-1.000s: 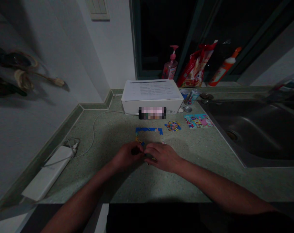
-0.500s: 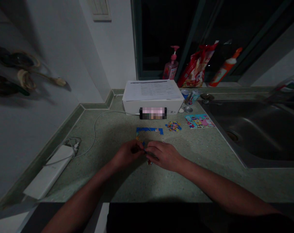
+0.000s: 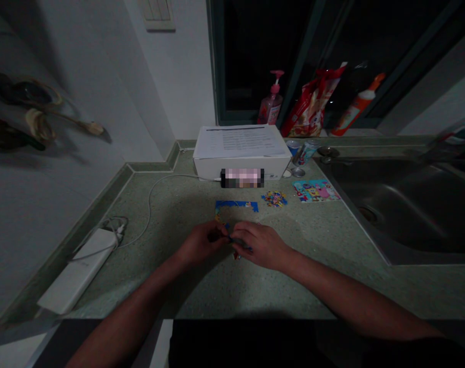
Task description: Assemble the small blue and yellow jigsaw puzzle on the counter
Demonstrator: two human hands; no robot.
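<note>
Over the middle of the counter, my left hand and my right hand meet fingertip to fingertip. Both are pinched on small, dark blue jigsaw pieces, largely hidden by the fingers. Just beyond them lies a partly joined puzzle border, blue along its top, with its left side running down toward my left fingers. A red-and-white puzzle piece shows under my right fingers. To the right of the border is a pile of loose puzzle pieces. Farther right lies a colourful cartoon picture sheet.
Behind the puzzle stands a white box with papers on top and a phone leaning on its front. A cable runs left to a white power strip. Cans stand near the sink; a pump bottle is behind.
Hardly anything differs. My right fingers have shifted very slightly around the piece, while both hands stay in the same place.
</note>
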